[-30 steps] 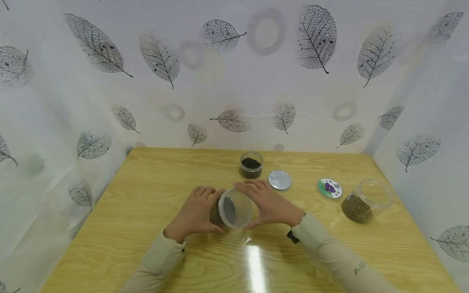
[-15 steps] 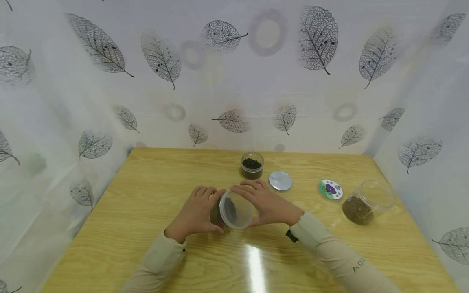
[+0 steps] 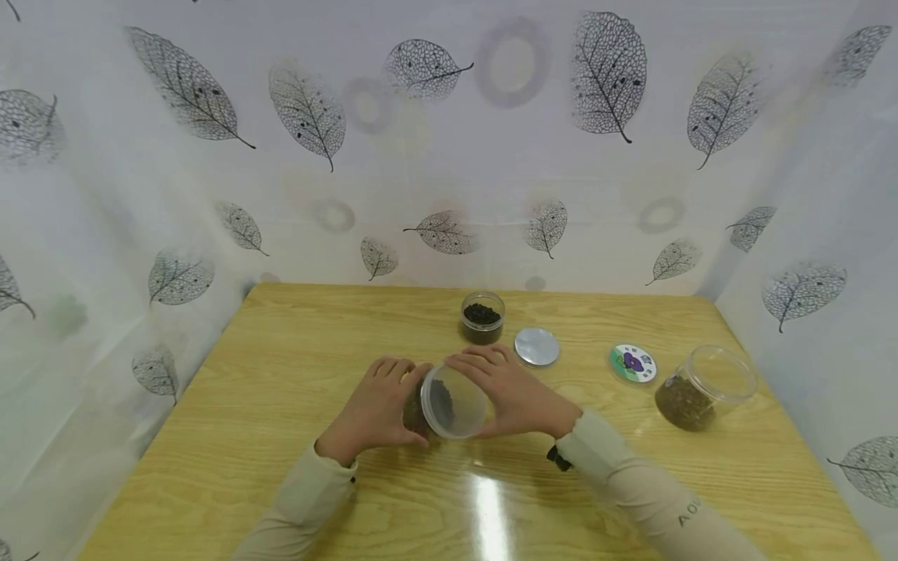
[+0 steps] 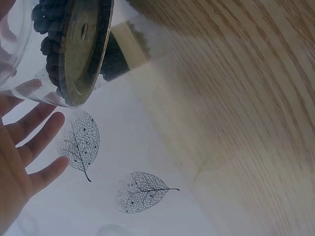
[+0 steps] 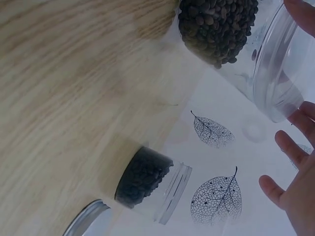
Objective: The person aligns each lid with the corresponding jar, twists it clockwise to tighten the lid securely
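Observation:
My left hand (image 3: 375, 405) curls round the side of a clear jar (image 3: 415, 411) in front of me, thumb on the near side. Dark beans (image 5: 216, 29) fill its lower part, seen through the wall in the right wrist view. A translucent lid (image 3: 463, 401) covers the jar's mouth. My right hand (image 3: 522, 397) grips this lid by its edge, thumb near and fingers far. In the left wrist view the jar's base (image 4: 81, 54) shows at top left, and some left fingers (image 4: 42, 140) spread out beside the wall.
Behind the hands stands a small uncovered jar (image 3: 482, 329) of dark beans. A silver disc-shaped lid (image 3: 537, 347) lies beside it. Further right are a round lid (image 3: 633, 363) with a purple flower and a larger open jar (image 3: 687, 403) of brown contents. Leaf-printed curtains surround the table (image 3: 295, 335).
The right fingertips have shifted slightly along the lid's edge. Both hands, the jar and everything else on the table keep nearly the same positions.

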Available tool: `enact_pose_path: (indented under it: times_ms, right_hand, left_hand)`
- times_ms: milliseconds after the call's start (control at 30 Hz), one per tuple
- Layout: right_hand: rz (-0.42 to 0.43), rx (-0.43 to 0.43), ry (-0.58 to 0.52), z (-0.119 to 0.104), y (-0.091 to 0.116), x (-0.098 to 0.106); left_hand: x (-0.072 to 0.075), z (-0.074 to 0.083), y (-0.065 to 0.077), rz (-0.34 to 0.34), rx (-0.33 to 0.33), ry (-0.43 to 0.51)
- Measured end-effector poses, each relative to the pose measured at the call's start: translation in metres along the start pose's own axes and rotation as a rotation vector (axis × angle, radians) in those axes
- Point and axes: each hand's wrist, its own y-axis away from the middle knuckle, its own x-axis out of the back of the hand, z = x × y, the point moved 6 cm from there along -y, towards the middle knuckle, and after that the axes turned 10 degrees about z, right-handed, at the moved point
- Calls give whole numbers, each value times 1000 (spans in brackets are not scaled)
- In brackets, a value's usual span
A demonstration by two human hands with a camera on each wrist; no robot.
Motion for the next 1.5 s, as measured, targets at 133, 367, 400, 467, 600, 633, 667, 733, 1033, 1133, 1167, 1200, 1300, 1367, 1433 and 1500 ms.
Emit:
enact_pose_path:
  times_ms: [133, 367, 400, 467, 600, 633, 667, 733, 1033, 1133, 1167, 1200, 1300, 1367, 1433, 1500]
  right_hand:
    - [30, -20, -7, -1, 1, 1]
    - [12, -77, -20, 0, 4, -2]
    - [14, -78, -21, 0, 5, -2]
    - [17, -80, -24, 0, 5, -2]
    - [-2, -89, -20, 0, 6, -2]
    - [-9, -92, -17, 0, 6, -2]
    - [-13, -92, -12, 0, 5, -1]
    - [-21, -91, -1, -1, 4, -1]
    - [-44, -56, 16, -8, -3, 3]
    - [-44, -49, 9, -10, -3, 4]
    - [-44, -47, 6, -10, -4, 4]
    - [-41, -43, 0, -10, -4, 4]
    - [-35, -32, -11, -9, -4, 4]
    - [-33, -24, -13, -9, -4, 4]
    - [-34, -20, -12, -9, -3, 4]
    - [-39, -19, -15, -8, -3, 5]
  left_hand:
    - [0, 1, 0, 0, 0, -1]
    - [1, 1, -1, 5, 0, -1]
    - [1, 1, -1, 7, -2, -2]
    - [1, 2, -1, 10, -5, -5]
    - [1, 2, -2, 8, -9, -9]
    - [2, 2, -2, 8, -10, -10]
    - [2, 3, -2, 8, -11, -11]
    - [2, 3, -2, 9, -13, -11]
    - [0, 3, -3, 1, -19, -18]
    - [-1, 3, -3, -2, -19, -14]
    - [-1, 3, -4, -3, -19, -13]
    - [-1, 3, -4, -4, -20, -11]
    - [-2, 3, -4, -5, -23, -12]
    - [-2, 3, -5, -3, -26, -11]
    - [-2, 3, -5, -1, -28, -11]
    - [-2, 3, -5, -1, -29, -12]
